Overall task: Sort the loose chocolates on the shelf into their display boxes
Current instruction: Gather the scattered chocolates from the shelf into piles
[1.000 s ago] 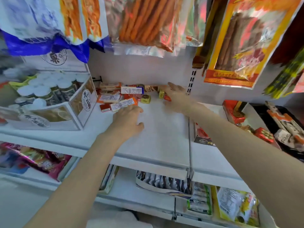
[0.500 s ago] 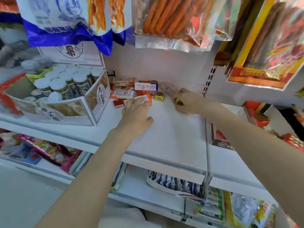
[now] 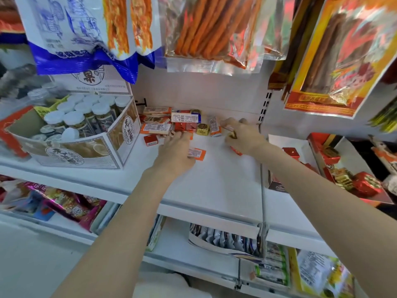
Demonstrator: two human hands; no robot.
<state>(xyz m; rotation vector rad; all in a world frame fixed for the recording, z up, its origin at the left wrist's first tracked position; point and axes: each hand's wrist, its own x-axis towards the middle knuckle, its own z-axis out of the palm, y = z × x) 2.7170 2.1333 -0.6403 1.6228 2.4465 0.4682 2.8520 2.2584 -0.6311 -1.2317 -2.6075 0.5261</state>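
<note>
The white shelf (image 3: 214,186) spans the frame at mid height, with a metal divider rail (image 3: 262,188) running front to back on its right part. At the shelf's left end stands a cardboard display box of white-capped bottles (image 3: 71,130). Right of the divider sits a red display box (image 3: 335,160) containing red and gold wrapped pieces.

The loose chocolates (image 3: 171,123) lie in a cluster at the back of the shelf, between the bottle box and the divider: flat orange-and-white bars, small red squares, and one gold-wrapped cube (image 3: 203,129) standing just beside an upright orange-edged bar (image 3: 214,126).

The left hand (image 3: 176,155) rests palm down on the shelf, fingers extended onto the front edge of the cluster; one flat orange-edged bar (image 3: 196,153) lies partly beneath its thumb side. The hand is spread flat, gripping nothing visibly.

The right hand (image 3: 242,136) is curled closed around small wrapped pieces; a gold wrapper shows between the fingers and a red piece (image 3: 236,150) protrudes beneath the palm
</note>
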